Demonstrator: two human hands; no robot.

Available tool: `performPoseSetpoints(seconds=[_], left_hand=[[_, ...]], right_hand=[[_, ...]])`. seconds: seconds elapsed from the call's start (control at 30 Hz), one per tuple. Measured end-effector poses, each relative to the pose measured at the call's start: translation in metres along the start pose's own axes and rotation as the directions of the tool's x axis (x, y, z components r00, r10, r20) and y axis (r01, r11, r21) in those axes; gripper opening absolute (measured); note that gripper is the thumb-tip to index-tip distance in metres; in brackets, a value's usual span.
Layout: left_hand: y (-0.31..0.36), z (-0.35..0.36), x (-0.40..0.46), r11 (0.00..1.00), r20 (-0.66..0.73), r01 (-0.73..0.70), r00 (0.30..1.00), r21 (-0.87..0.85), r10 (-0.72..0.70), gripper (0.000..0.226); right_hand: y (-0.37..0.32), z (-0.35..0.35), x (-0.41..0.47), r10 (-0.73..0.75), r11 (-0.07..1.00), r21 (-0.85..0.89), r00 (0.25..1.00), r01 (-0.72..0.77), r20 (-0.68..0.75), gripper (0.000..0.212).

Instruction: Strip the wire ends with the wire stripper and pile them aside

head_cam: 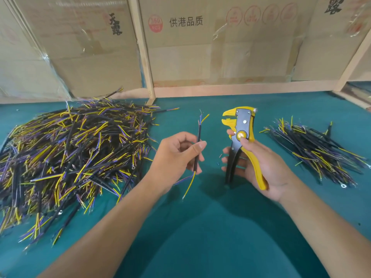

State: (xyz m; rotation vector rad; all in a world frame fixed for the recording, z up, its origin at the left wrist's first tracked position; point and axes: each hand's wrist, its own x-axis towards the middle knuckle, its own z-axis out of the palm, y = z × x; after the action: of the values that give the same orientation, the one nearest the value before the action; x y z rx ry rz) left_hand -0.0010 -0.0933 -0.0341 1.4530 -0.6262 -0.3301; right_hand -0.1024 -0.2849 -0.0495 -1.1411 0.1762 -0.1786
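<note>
Looks like small workshop / assembly bench to me. Green-covered table [220, 227], big heap of cut cable pieces [70, 153] on left, smaller pile [313, 149] on right. Flattened cardboard cartons [220, 47] with printed Chinese text behind bare wooden frame [142, 53].

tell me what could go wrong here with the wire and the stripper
1. The left hand pinches the wire at mid-length, so its thin cores may bend away from the stripper's head rather than feed in.
2. The right hand holds the wire stripper apart from the wire; a misaligned bite could nick a core.
3. The big pile lies close beside the left hand, so a finished wire could get mixed into it instead of the small pile.
</note>
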Motion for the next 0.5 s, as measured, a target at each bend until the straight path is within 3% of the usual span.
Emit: performPoseSetpoints(seconds=[0.3,0.5], left_hand=[[-0.0050,0.0022,0.0032,0.989,-0.024,0.106,0.994,-0.101,-0.109,0.019],[-0.0078,0.0003,0.0023,0.993,-0.002,0.085,0.996,-0.080,-0.085,0.021]], right_hand=[[0.0032,0.0032,0.0058,0.042,0.998,0.038,0.999,-0.043,0.029,0.046],[0.0056,0.0066,0.0097,0.054,0.998,0.035,0.998,-0.055,0.015,0.049]])
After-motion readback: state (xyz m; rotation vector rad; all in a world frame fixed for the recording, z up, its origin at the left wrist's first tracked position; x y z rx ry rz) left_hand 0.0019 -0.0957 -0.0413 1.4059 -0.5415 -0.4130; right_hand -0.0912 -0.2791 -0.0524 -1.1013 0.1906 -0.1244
